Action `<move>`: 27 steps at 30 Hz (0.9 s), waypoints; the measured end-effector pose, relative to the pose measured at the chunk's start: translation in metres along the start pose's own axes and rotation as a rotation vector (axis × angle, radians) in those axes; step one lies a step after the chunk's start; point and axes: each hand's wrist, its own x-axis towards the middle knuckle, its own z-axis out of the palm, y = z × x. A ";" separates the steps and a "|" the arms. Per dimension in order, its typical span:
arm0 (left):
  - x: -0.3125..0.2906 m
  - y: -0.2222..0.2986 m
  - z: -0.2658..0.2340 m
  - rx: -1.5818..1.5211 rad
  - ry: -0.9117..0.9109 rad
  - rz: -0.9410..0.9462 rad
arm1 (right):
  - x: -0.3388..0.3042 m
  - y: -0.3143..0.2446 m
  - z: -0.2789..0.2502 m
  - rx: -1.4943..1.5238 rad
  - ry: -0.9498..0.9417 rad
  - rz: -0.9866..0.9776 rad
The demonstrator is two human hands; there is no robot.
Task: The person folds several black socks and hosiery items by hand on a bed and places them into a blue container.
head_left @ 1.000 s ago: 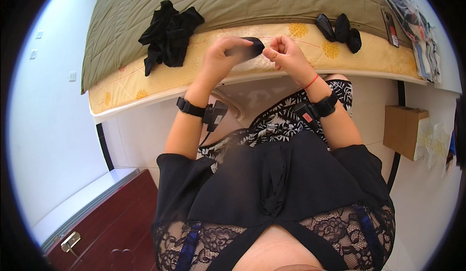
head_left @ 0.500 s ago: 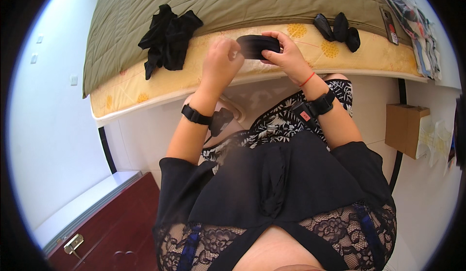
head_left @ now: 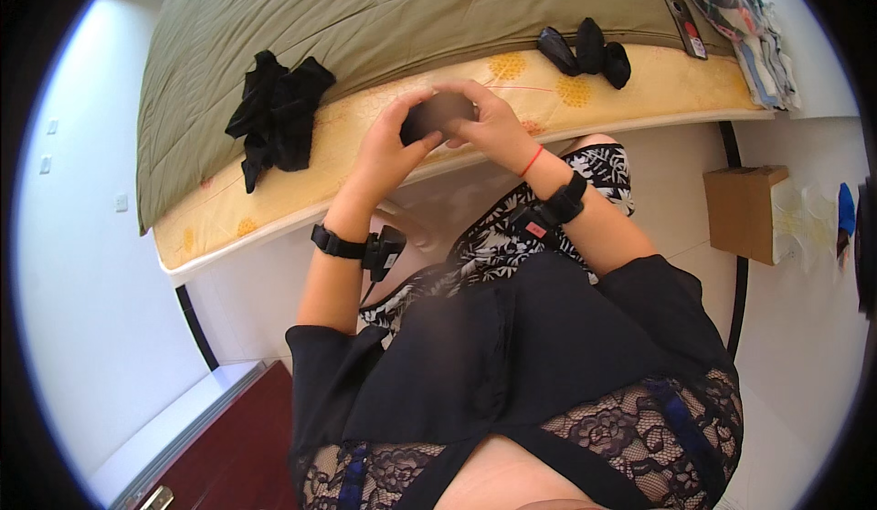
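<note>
A black bundle of folded cloth, most likely socks point(head_left: 435, 115), is held up between both hands over the bed's near edge. My left hand point(head_left: 387, 152) curls its fingers and thumb around the near left end of it. From the other side my right hand point(head_left: 495, 131) grips it, with the fingertips partly hidden behind the cloth. To the left, loose black socks point(head_left: 277, 113) lie in a crumpled heap on the bed. Several small, rounded black sock bundles point(head_left: 592, 53) sit side by side to the right.
An olive quilt point(head_left: 384, 17) covers the far part of the bed, and a yellow patterned mattress point(head_left: 356, 158) shows along its front. A phone point(head_left: 685, 26) and clothes in clear plastic point(head_left: 731, 17) lie at the right. Below stands a cardboard box point(head_left: 742, 213).
My left fingers have opened from a fist and closed around the bundle, which has turned and grown more compact. The whole view has shifted, moving the bed's things leftward.
</note>
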 end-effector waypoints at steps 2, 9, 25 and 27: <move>0.001 -0.002 -0.005 -0.092 -0.131 -0.123 | 0.001 0.001 0.002 -0.086 0.112 -0.090; -0.004 0.005 -0.002 -0.203 -0.184 -0.264 | 0.006 0.016 -0.012 -0.838 0.111 -0.529; -0.127 -0.005 -0.170 0.089 -0.535 -0.553 | 0.009 -0.023 -0.158 -0.943 0.456 -0.237; -0.124 0.001 -0.189 0.171 -0.512 -0.603 | 0.007 -0.031 -0.166 -1.059 0.559 -0.343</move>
